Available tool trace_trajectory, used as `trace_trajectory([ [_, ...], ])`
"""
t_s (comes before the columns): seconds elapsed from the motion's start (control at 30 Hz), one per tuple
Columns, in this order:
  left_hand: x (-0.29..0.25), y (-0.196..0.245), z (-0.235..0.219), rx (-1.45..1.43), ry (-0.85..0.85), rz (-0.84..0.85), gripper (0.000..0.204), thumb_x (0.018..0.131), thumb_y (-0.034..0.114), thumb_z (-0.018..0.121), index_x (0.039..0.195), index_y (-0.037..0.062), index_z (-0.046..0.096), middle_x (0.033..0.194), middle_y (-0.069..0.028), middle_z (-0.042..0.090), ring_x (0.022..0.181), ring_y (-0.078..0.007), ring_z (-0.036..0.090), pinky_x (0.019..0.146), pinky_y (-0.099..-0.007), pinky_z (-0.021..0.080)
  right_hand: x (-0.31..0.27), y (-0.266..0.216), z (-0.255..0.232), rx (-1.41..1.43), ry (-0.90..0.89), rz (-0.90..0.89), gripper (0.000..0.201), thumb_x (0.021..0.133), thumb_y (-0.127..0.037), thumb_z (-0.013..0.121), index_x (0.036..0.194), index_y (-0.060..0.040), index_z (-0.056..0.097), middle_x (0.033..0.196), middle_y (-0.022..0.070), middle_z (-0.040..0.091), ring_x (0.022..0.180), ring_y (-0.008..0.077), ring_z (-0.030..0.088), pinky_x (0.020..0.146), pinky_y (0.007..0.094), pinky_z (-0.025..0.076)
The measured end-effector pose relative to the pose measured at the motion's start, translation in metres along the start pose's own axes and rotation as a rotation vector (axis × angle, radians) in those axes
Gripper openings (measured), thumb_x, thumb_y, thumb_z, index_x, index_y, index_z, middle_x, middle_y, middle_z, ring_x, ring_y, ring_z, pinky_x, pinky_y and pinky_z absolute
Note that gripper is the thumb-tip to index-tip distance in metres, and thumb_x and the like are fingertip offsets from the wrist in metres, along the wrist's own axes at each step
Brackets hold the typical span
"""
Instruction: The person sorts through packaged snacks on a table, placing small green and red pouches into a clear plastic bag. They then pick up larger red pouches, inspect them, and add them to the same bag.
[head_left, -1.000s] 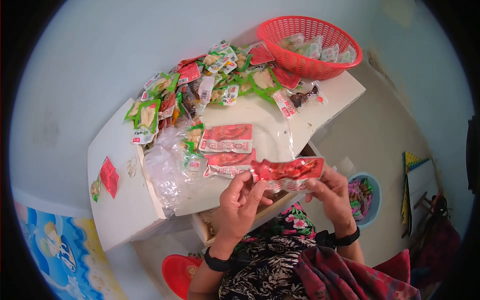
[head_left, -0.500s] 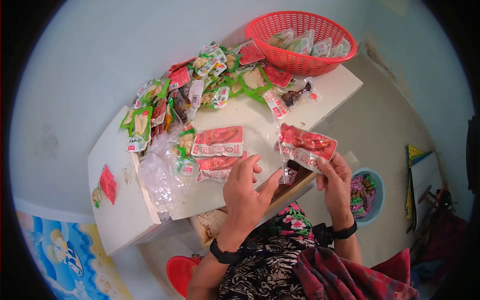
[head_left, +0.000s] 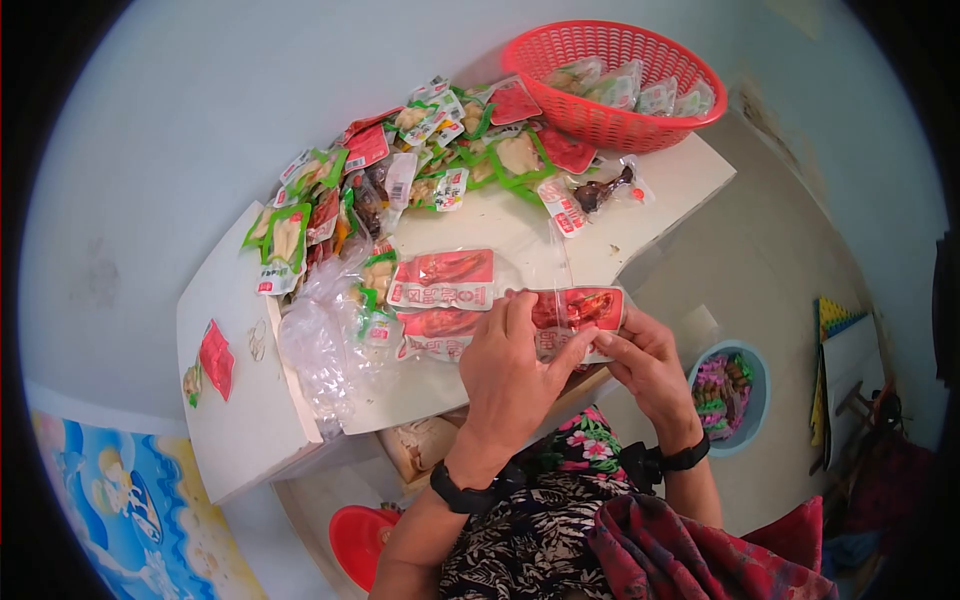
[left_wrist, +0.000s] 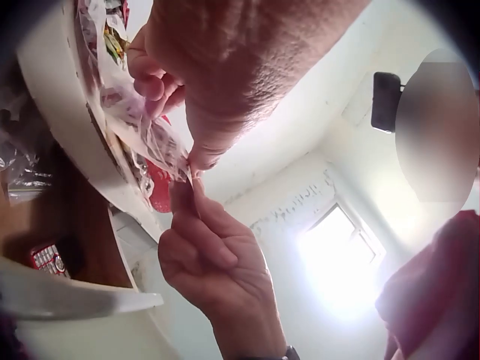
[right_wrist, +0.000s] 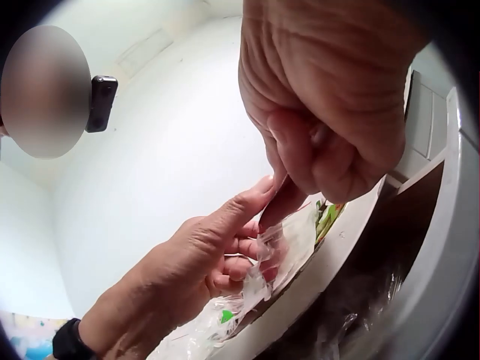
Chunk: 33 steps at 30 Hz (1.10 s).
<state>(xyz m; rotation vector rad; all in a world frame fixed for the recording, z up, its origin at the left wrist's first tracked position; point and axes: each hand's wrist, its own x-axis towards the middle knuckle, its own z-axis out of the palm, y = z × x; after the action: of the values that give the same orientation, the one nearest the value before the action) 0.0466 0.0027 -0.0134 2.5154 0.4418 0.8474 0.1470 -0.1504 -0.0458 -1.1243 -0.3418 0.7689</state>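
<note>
My right hand (head_left: 650, 365) pinches the lower right edge of a red and white sealed food packet (head_left: 600, 303) between thumb and fingers. Clear plastic film overlaps that packet. My left hand (head_left: 510, 385) grips the crinkled clear plastic bag (left_wrist: 124, 105), its fingers behind it and its thumb at the packet's lower edge. Both thumbs meet closely there, as the right wrist view shows too. Two matching red packets (head_left: 440, 280) lie one below the other on the white table, just left of the packet in hand.
A pile of assorted sealed packets (head_left: 430, 185) lies along the wall. A red plastic basket (head_left: 540, 100) holds several clear packets. Crumpled clear bags (head_left: 320, 350) lie at the table's left. Below stand a blue basin (head_left: 758, 400) of wrapped items, a red tub (head_left: 355, 545) and an open drawer (left_wrist: 105, 300).
The right hand turned the red packet and brought it left and down toward the left hand. The left hand, apart from the packet half a second ago, meets it again with clear film over it.
</note>
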Motion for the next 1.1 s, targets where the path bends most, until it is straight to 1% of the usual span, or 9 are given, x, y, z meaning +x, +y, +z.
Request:
trace_trajectory([
  [0.2, 0.006, -0.005, -0.006, -0.177, -0.167, -0.109, 0.039, 0.089, 0.031, 0.082, 0.107, 0.0017, 0.064, 0.093, -0.0136, 0.069, 0.078, -0.029, 0.07, 0.066, -0.0406, 0.055, 0.006, 0.006, 0.002, 0.0, -0.031, 0.012, 0.026, 0.102, -0.013, 0.068, 0.126, -0.0031, 0.07, 0.095, -0.0052, 0.072, 0.058, -0.0033, 0.037, 0.049, 0.0181, 0.025],
  [0.3, 0.006, -0.007, -0.01, -0.383, -0.299, -0.366, 0.026, 0.092, 0.02, 0.079, 0.105, 0.0022, 0.064, 0.092, -0.014, 0.071, 0.078, -0.03, 0.071, 0.065, -0.0407, 0.055, 0.004, 0.004, 0.003, 0.004, -0.033, 0.024, 0.026, 0.102, -0.012, 0.068, 0.126, -0.0033, 0.07, 0.095, -0.0049, 0.073, 0.058, -0.0032, 0.037, 0.049, 0.0178, 0.025],
  [0.4, -0.002, -0.017, 0.005, -0.334, -0.133, -0.168, 0.017, 0.094, 0.007, 0.075, 0.107, 0.002, 0.067, 0.088, -0.0109, 0.072, 0.072, -0.0177, 0.07, 0.061, -0.0319, 0.055, 0.005, 0.007, 0.001, 0.009, -0.04, 0.03, 0.026, 0.103, -0.011, 0.067, 0.128, -0.0037, 0.069, 0.097, -0.0042, 0.073, 0.058, -0.0032, 0.037, 0.049, 0.0175, 0.025],
  [0.53, -0.001, -0.011, 0.004, -0.336, -0.05, -0.093, 0.012, 0.094, 0.004, 0.072, 0.105, 0.0018, 0.066, 0.088, -0.0118, 0.071, 0.071, -0.0204, 0.071, 0.061, -0.0328, 0.056, 0.006, 0.005, 0.004, 0.099, 0.006, 0.022, 0.027, 0.103, -0.009, 0.064, 0.13, -0.0031, 0.068, 0.101, -0.0029, 0.073, 0.057, -0.0031, 0.037, 0.048, 0.0176, 0.026],
  [0.73, 0.005, 0.01, -0.008, -0.292, -0.018, 0.036, 0.016, 0.092, 0.001, 0.072, 0.106, 0.0028, 0.063, 0.085, -0.0148, 0.068, 0.069, -0.0285, 0.07, 0.059, -0.0385, 0.053, 0.019, -0.003, -0.001, 0.106, -0.179, 0.153, 0.028, 0.104, -0.006, 0.062, 0.131, -0.0014, 0.066, 0.105, -0.0014, 0.072, 0.057, -0.0032, 0.035, 0.048, 0.0175, 0.027],
  [0.77, 0.005, 0.014, -0.008, -0.315, 0.002, 0.063, 0.017, 0.092, 0.0, 0.072, 0.106, 0.0036, 0.062, 0.085, -0.0152, 0.067, 0.068, -0.0313, 0.069, 0.058, -0.0399, 0.052, 0.022, -0.008, 0.001, 0.095, -0.239, 0.169, 0.027, 0.105, -0.007, 0.061, 0.13, -0.0009, 0.065, 0.106, 0.0008, 0.072, 0.064, -0.001, 0.049, 0.053, 0.0173, 0.037],
  [0.9, 0.006, 0.017, -0.005, -0.312, 0.041, 0.14, 0.016, 0.093, 0.0, 0.071, 0.105, 0.0035, 0.062, 0.085, -0.0145, 0.067, 0.068, -0.0312, 0.068, 0.059, -0.0397, 0.052, 0.028, -0.005, 0.015, 0.075, -0.293, 0.254, 0.024, 0.105, -0.006, 0.058, 0.126, 0.001, 0.066, 0.108, 0.0061, 0.071, 0.096, 0.0132, 0.069, 0.077, 0.0262, 0.056],
  [1.0, 0.004, 0.016, -0.009, -0.346, 0.011, 0.119, 0.016, 0.093, 0.0, 0.071, 0.106, 0.0029, 0.062, 0.086, -0.0144, 0.067, 0.069, -0.0306, 0.068, 0.06, -0.0393, 0.053, 0.039, 0.009, 0.014, -0.144, -0.341, 0.232, 0.02, 0.102, -0.005, 0.059, 0.119, 0.0001, 0.068, 0.108, 0.0063, 0.072, 0.093, 0.0117, 0.067, 0.076, 0.0271, 0.056],
  [1.1, -0.001, 0.012, -0.01, -0.393, 0.0, 0.104, 0.018, 0.093, -0.001, 0.071, 0.108, 0.0023, 0.063, 0.086, -0.0132, 0.068, 0.069, -0.028, 0.069, 0.06, -0.038, 0.053, 0.041, 0.013, 0.023, -0.382, -0.312, 0.012, 0.017, 0.098, -0.003, 0.062, 0.113, -0.0003, 0.069, 0.103, 0.0052, 0.072, 0.092, 0.0109, 0.066, 0.076, 0.0284, 0.056],
])
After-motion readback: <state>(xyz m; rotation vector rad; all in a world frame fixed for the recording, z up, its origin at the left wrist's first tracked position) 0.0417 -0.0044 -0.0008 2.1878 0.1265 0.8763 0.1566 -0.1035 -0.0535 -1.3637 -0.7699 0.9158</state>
